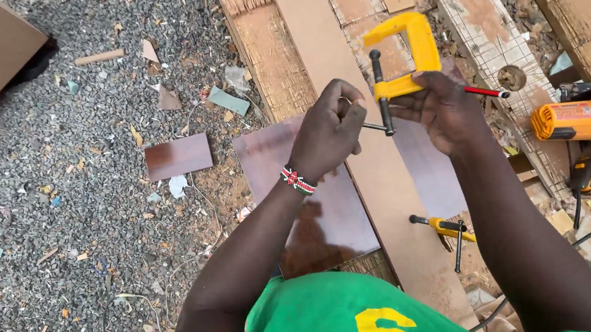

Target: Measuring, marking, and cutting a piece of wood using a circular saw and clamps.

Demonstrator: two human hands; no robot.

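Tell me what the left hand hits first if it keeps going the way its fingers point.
Probably the black screw of the yellow clamp just beyond the left hand, then the right hand; depth is unclear.

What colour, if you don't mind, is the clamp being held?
The C-clamp is yellow with a dark screw, clearest in the head view.

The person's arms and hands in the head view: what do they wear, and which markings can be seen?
Both arms are bare from the short sleeves of a green shirt, which carries a yellow mark on its front. The left hand has a beaded wristband in red, white, black and green at the wrist. The right hand wears no glove, band or watch that can be seen.
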